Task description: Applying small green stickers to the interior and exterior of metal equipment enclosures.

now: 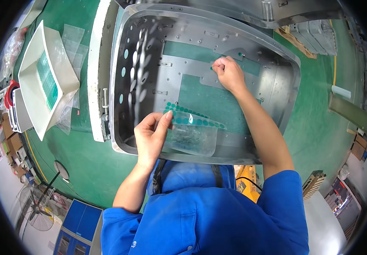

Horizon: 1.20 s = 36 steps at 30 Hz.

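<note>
My left hand point(151, 135) pinches a clear sheet of green round stickers point(198, 120) between thumb and fingers, above the near left part of a grey metal housing point(293, 85). The sheet's lower part hangs as plain clear film. My right hand point(230, 73) is over the far middle of the housing, its thumb and fingertips pressed together. A small green round sticker point(212, 68) shows at those fingertips. Just beyond that hand, a green dot point(240, 54) sits on the housing's floor. Several small studs and slots dot the metal, and large rectangular cutouts show the green floor beneath.
A white bin point(27, 80) with a green mesh-like bottom stands at the left, beside clear plastic bags point(74, 38). A white beam point(96, 72) runs along the housing's left side. Another metal housing point(251, 10) lies beyond. A standing fan point(37, 206) is at lower left.
</note>
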{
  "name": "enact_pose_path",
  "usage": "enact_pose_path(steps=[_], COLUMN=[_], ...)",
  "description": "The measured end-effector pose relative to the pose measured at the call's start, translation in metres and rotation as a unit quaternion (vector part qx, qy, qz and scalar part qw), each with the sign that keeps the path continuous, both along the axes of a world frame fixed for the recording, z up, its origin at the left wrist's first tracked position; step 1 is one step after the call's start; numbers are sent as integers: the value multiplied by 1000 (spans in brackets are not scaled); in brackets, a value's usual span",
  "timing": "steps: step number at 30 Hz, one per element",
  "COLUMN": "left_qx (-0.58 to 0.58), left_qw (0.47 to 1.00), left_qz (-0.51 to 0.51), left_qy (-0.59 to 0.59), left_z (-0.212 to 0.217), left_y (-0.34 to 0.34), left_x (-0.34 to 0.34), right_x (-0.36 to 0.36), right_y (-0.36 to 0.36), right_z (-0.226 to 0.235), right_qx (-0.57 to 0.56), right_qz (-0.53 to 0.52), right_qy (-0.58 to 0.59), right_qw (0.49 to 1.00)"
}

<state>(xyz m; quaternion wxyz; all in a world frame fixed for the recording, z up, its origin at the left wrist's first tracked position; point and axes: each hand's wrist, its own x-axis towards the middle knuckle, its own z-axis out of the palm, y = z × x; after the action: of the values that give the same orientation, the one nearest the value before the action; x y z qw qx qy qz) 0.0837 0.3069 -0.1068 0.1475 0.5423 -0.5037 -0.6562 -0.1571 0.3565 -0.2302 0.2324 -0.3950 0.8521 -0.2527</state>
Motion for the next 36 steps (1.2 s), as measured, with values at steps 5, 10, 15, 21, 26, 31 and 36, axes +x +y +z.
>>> enact_pose_path(steps=[5, 10, 15, 21, 26, 31, 36], left_qx=[4, 8, 0, -7, -9, -81, -158], left_qw=[1000, 1000, 1000, 1000, 1000, 993, 978], left_qz=[-12, -11, -2, -2, 5, 23, 12], left_qy=[-10, -4, -2, 2, 30, 87, 135], left_z=[1, 0, 0, -2, 5, 30, 71], left_y=[-1, -1, 0, 1, 0, 14, 34], left_x=[1, 1, -1, 1, -2, 5, 16], right_x=[3, 5, 7, 8, -5, 43, 74], right_y=[-3, -5, -4, -2, -9, -2, 25], right_z=[7, 8, 8, 10, 17, 132, 202], right_qx=[30, 33, 25, -11, 37, -116, -48], right_qz=[-10, -15, -19, -46, -72, 89, 203], right_qy=[-5, 14, 28, -35, -37, -521, -489], right_qw=[999, 999, 999, 998, 996, 841, 847])
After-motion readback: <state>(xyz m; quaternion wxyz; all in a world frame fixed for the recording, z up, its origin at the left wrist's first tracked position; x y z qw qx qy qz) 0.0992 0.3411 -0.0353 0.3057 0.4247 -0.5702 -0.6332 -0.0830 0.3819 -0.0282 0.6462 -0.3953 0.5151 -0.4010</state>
